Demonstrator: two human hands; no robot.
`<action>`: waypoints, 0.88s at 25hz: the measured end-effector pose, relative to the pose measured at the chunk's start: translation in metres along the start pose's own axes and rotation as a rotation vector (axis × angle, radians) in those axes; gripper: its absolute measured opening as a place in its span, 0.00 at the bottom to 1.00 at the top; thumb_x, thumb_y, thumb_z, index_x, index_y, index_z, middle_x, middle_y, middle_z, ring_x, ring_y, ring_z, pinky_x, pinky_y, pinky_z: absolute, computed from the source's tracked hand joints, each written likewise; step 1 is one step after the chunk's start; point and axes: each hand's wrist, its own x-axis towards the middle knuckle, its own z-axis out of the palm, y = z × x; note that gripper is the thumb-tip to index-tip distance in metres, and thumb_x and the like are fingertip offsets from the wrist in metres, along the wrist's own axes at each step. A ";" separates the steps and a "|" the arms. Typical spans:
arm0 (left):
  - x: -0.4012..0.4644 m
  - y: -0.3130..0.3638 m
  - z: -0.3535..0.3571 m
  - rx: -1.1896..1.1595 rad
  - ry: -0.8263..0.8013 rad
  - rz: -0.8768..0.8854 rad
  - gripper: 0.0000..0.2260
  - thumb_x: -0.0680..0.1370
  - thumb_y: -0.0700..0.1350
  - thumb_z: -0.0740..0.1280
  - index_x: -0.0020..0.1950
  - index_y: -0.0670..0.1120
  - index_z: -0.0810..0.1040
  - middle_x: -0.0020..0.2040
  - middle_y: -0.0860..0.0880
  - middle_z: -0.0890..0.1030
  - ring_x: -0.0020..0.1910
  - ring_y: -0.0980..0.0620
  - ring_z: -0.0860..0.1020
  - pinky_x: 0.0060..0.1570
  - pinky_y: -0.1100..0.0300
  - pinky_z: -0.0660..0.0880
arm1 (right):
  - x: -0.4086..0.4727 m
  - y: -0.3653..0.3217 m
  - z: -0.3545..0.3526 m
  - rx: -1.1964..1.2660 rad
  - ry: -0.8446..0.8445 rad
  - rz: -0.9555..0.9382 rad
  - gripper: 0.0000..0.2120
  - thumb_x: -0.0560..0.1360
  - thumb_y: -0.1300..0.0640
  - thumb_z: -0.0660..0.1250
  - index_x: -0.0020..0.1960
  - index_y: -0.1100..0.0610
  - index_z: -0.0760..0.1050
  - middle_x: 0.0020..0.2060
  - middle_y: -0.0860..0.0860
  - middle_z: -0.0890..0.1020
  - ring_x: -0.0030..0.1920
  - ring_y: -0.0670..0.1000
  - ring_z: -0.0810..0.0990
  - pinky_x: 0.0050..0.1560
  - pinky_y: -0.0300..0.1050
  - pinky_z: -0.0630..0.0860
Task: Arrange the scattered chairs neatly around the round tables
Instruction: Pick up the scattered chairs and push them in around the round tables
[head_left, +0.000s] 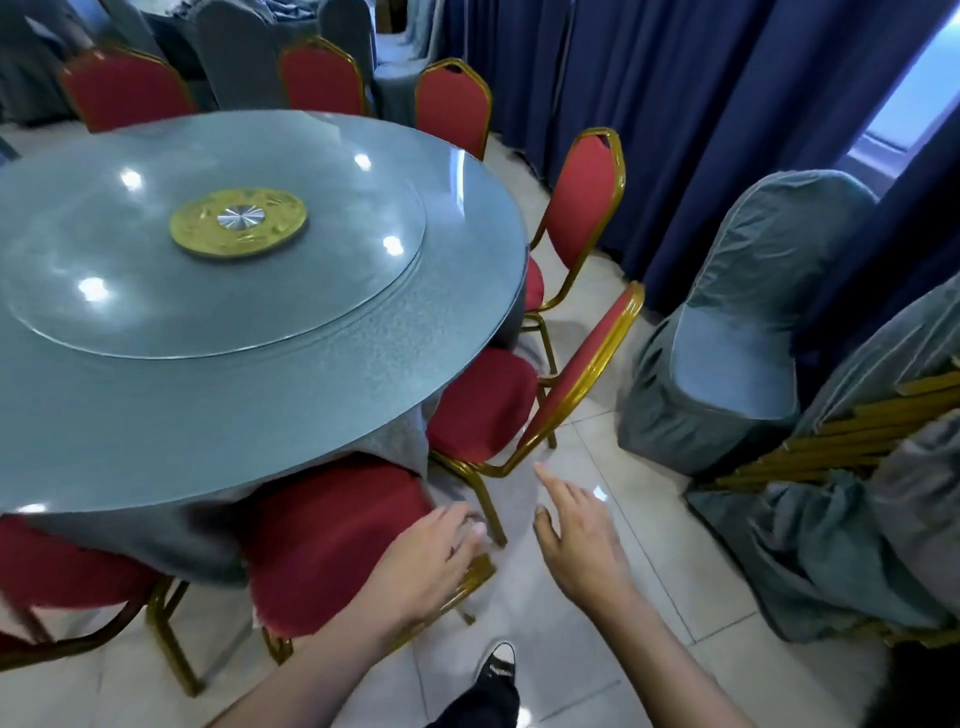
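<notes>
pale tiled floor (613, 447) w/ dark blue curtains (675, 130) along the far and right side, bright window strip top right. round table (156, 405) fills the left half, grey-blue top under glass, a glass turntable (322, 291) on it w/ a gold disc (239, 222) at its centre. grey cloth hangs below the table edge.

red chairs w/ gold frames ring the table: three backs at the far side (124, 88), (322, 83), (454, 106), one at the right (587, 202) w/ seat tucked under the rim, next one (483, 405) nearer the camera w/ seat partly under the rim and back leaning out to the right. nearest chair (332, 540) has its seat pushed under the cloth; another red seat (62, 566) at bottom left, partly cut off.

left hand (431, 566) rests on the gold frame at the near right corner of the nearest chair, fingers bent loosely over it; cannot tell if it really grips. right hand (576, 535) is apart from any chair, above the floor, fingers spread, index pointing toward the frame of the leaning-back chair, not touching.

right side: a chair in a grey-blue cover (737, 332) stands well apart from the table, beside a stack of gold frames (852, 436) draped w/ more covers. black shoe (498, 665) at the bottom.
</notes>
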 end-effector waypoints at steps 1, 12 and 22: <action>0.023 0.011 0.002 -0.019 0.019 0.005 0.15 0.84 0.57 0.53 0.68 0.56 0.71 0.63 0.56 0.76 0.61 0.56 0.75 0.62 0.58 0.71 | 0.020 0.016 -0.013 -0.001 -0.002 0.010 0.25 0.82 0.49 0.59 0.78 0.43 0.60 0.66 0.46 0.76 0.65 0.47 0.72 0.66 0.47 0.69; 0.241 0.122 0.035 -0.081 0.012 0.024 0.24 0.84 0.56 0.55 0.81 0.55 0.57 0.74 0.51 0.68 0.71 0.48 0.69 0.71 0.52 0.66 | 0.229 0.175 -0.098 -0.066 -0.097 0.094 0.33 0.81 0.44 0.59 0.80 0.41 0.46 0.78 0.50 0.60 0.73 0.56 0.68 0.71 0.54 0.68; 0.347 0.164 0.092 -0.168 0.219 -0.364 0.23 0.85 0.56 0.48 0.80 0.63 0.46 0.79 0.51 0.62 0.78 0.52 0.60 0.73 0.60 0.60 | 0.396 0.258 -0.093 -0.043 -0.308 -0.285 0.31 0.80 0.32 0.38 0.80 0.38 0.38 0.81 0.44 0.42 0.80 0.45 0.37 0.80 0.53 0.39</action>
